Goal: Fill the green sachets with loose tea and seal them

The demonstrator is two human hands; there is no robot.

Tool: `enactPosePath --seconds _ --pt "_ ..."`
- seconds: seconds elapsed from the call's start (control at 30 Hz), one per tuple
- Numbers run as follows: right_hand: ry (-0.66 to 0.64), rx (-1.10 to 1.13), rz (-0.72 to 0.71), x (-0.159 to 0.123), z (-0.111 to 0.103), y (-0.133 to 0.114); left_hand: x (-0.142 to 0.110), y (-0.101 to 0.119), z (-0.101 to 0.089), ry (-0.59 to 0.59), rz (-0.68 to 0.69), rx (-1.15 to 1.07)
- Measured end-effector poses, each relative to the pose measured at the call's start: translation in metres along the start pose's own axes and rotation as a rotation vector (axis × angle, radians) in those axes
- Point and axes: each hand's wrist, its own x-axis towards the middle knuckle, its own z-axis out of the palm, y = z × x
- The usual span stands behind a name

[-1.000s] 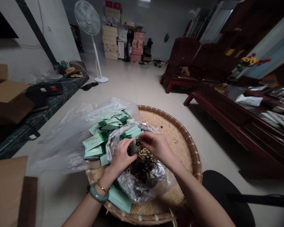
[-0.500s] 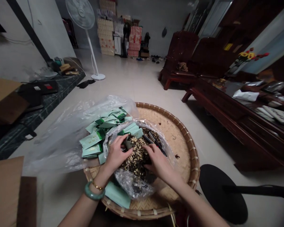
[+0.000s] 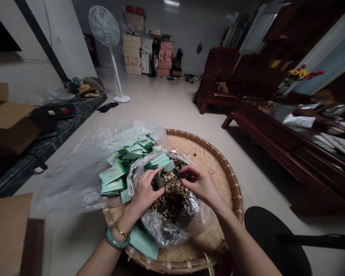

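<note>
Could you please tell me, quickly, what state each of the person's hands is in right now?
Left hand: closed, pinching a pale green sachet.
Right hand: closed, pinching a small dark item, too small to identify.

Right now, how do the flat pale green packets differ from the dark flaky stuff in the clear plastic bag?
The pale green packets are flat, separate rectangles with darker green bands, while the dark flaky mix is loose, crumbly brown and gold bits. The packets lie overlapping in a pile; the mix sits heaped inside the clear plastic bag. Both rest over the round woven bamboo tray.
</note>
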Motion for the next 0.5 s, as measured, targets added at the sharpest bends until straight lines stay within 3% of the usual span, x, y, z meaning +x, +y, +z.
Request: enactPosePath --seconds 0.2,0.5 --pt "-0.062 -0.084 -0.132 0.018 0.014 -0.028 0.001 0.002 0.002 0.008 0.026 0.014" --pt "-0.259 -0.468 -0.193 0.024 0.024 -0.023 -0.001 0.0 0.004 -0.011 0.068 0.029"
